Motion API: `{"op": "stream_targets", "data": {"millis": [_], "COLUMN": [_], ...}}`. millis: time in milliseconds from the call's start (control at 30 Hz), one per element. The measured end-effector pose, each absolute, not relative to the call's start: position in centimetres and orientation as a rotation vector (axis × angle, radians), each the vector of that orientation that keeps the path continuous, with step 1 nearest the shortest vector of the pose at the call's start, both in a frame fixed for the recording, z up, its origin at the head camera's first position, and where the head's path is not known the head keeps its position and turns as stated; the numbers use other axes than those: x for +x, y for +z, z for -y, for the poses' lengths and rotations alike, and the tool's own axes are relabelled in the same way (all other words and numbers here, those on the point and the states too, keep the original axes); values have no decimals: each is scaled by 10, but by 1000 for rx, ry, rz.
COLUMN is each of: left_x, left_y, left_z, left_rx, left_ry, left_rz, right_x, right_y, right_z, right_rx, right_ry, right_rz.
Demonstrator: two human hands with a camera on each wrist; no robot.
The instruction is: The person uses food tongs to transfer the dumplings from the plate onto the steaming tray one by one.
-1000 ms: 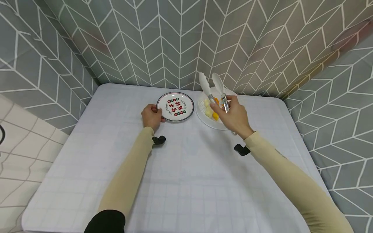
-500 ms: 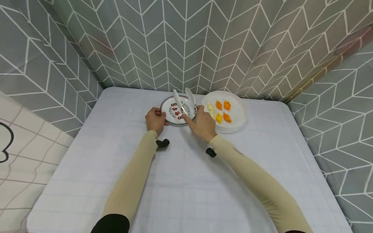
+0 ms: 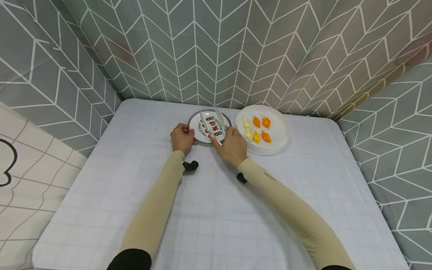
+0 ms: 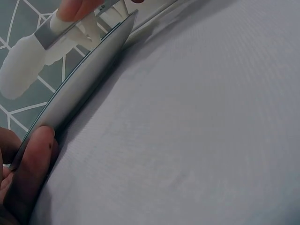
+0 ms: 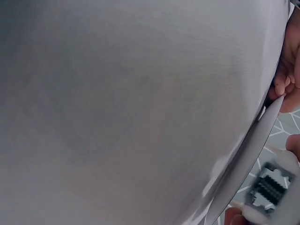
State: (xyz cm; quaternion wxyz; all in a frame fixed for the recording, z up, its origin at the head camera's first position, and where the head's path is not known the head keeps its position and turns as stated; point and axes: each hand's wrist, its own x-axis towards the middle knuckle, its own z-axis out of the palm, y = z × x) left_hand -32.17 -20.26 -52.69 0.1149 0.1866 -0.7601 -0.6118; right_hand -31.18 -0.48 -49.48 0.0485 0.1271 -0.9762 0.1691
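In the head view, a white plate (image 3: 195, 131) with a dark rim and red lettering lies toward the back of the table. My left hand (image 3: 182, 138) grips its left edge; the left wrist view shows the thumb (image 4: 40, 147) against the plate's side. My right hand (image 3: 233, 146) holds tongs (image 3: 205, 123) with metal handles and white tips low over the plate, arms spread apart. Nothing shows between the tips in the head view. In the right wrist view, the tongs (image 5: 286, 206) appear beside the plate's rim (image 5: 253, 145).
Right of the plate stands a round white tray (image 3: 282, 140) with a perforated base. It bears several small pieces: pale ones (image 3: 248, 134), a yellow one (image 3: 256, 137) and orange ones (image 3: 266, 122). A patterned wall covering (image 3: 216, 56) rises behind the white-covered table (image 3: 209, 217).
My right hand has carried the tongs leftward from above the tray to the plate, then lowered them closer to it. The left hand keeps its grip on the plate's edge.
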Motion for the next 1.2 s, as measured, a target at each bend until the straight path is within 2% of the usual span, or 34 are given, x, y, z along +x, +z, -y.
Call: {"op": "stream_targets", "data": {"millis": [633, 1200], "left_x": [-319, -312], "left_y": [-520, -524], "left_z": [195, 196], "left_rx": [528, 564], "left_ry": [-1761, -1757], "left_rz": [2252, 2196], "right_x": [-304, -295], "right_y": [-483, -463], "right_z": [-3, -26], "right_rx": [366, 466], "right_ry": [289, 401], "right_rz": [3140, 3204]}}
